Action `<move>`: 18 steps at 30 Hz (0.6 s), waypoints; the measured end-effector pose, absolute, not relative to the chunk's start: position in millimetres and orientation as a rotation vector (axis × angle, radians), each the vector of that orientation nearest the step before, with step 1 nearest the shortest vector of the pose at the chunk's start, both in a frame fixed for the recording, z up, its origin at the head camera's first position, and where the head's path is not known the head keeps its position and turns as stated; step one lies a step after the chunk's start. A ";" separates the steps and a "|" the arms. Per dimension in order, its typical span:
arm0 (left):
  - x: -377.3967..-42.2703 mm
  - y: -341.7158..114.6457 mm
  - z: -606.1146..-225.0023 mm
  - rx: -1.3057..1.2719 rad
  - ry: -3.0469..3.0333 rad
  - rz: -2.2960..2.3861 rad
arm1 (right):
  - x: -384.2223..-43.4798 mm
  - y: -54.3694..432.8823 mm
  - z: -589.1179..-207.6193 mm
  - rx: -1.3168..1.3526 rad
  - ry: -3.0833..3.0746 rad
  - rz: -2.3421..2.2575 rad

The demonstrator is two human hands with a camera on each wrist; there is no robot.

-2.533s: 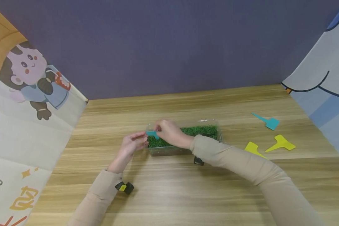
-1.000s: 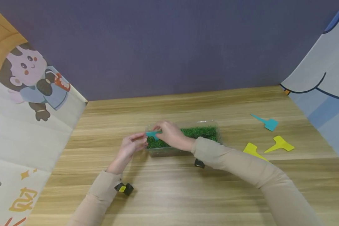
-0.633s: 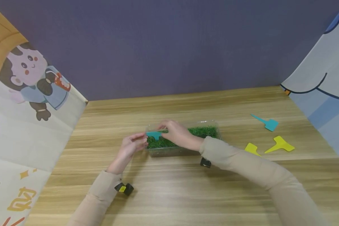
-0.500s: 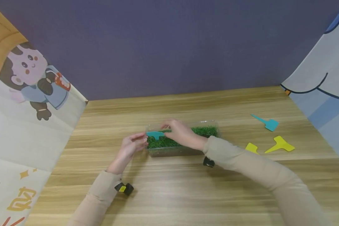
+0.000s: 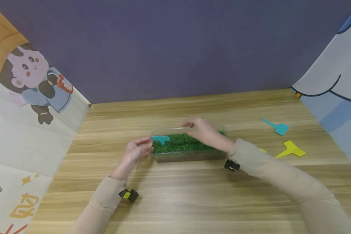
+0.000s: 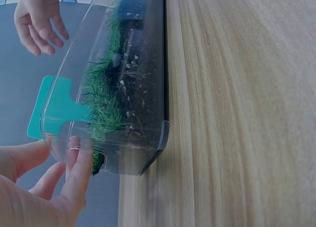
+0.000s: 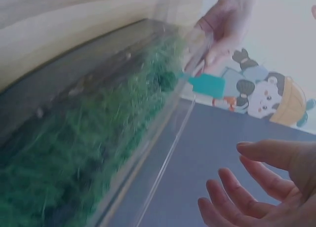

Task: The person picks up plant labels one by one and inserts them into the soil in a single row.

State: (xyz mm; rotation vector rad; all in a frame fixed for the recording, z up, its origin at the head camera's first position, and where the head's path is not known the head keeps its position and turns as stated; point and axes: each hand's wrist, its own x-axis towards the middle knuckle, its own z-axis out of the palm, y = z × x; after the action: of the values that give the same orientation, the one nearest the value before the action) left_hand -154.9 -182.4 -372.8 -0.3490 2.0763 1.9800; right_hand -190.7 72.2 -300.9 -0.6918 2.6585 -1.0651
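Box [image 5: 190, 157], clear-walled and elongated, lies crosswise at mid-table on the wooden table [image 5: 175, 201]. Contents: green grass [image 5: 178, 140] above dark soil [image 6: 133, 84] flecked with pale bits, the latter visible through the wall in the left wrist view.

Teal T-shaped marker [image 5: 162, 139]: located at the left end of the box, standing in the grass with its stem down and its broad head reaching above the rim. Depth of the stem in the soil cannot be determined.

Left hand [image 5: 138, 150]: at the left end of the box, fingers extended and slightly parted, tips touching the end wall and corner just beside the marker. Whether any finger touches the marker cannot be told.

Right hand [image 5: 206, 132]: over the right half of the box, near its far rim. Fingers loosely bent and spread, thumb apart from them, nothing in the grasp.

Right of the box, well apart, lie a loose teal marker [image 5: 280, 129] on the far side and a yellow marker [image 5: 292, 148] nearer. A second yellow marker [image 5: 262, 150] is mostly hidden by the right sleeve [image 5: 280, 174]. A dark panel [image 5: 175, 48] stands along the far edge.
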 end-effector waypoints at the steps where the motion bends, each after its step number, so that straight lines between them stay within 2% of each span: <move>1: -154.7 -182.7 -372.7 -0.346 2.076 1.979 | -191.2 75.7 -300.3 -0.684 2.661 -1.077; 18: -155.0 -182.8 -372.6 -0.355 2.077 1.980 | -202.2 136.2 -300.3 -0.693 2.770 -1.199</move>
State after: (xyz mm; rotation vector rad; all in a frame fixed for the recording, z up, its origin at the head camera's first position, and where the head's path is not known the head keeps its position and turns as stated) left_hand -155.0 -182.8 -372.6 -0.3547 2.0767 1.9799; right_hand -202.2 136.2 -300.3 -0.6926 2.7696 -1.1989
